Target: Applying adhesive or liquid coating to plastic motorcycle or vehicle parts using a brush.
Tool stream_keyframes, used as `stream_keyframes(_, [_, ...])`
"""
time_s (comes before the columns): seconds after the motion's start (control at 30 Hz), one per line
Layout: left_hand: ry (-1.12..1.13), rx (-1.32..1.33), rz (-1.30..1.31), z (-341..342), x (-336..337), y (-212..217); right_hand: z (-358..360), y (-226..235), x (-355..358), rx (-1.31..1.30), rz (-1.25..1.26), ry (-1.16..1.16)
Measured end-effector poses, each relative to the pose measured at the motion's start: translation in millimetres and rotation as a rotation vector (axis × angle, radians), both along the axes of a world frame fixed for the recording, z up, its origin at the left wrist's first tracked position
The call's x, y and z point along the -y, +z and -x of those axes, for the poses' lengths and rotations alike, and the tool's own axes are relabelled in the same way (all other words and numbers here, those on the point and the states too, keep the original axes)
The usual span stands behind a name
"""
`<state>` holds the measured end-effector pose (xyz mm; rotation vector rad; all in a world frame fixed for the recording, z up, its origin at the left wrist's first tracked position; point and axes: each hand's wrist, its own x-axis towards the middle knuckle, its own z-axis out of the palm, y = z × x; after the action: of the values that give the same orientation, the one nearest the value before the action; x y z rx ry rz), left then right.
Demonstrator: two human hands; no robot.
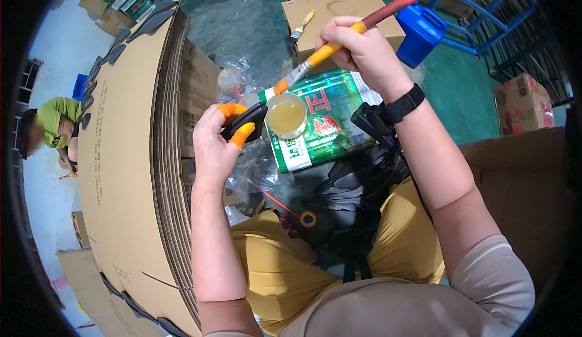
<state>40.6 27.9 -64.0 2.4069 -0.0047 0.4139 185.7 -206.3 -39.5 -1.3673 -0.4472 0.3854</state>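
— How much room is there?
— Little. A stack of flat cardboard [130, 155] walls off nine o'clock; boxes [339, 9] and a blue jug [421, 30] crowd twelve.
— And the hands?
— The left hand [212, 140] pinches a black piece [245, 121] with orange-capped fingertips. The right hand [361, 49] is closed round a brush [327, 49], bristles at the open green tin [321, 124].
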Motion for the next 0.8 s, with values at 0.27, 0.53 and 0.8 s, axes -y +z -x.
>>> stream_keyframes(0.27, [-0.031, 0.085, 0.038, -3.8, 12.8, 4.6, 9.4, -0.2, 2.1, 0.073, -0.021, 0.063])
stream_keyframes(0.53, [-0.043, 0.106, -0.021, -1.1, 17.9, 8.5, 21.6, 16.3, 6.8, 0.059, -0.083, 0.114])
stream_keyframes(0.8, [-0.048, 0.041, -0.050, 2.0, 21.6, 12.2, 31.9, 28.3, 10.3, 0.131, -0.011, 0.006])
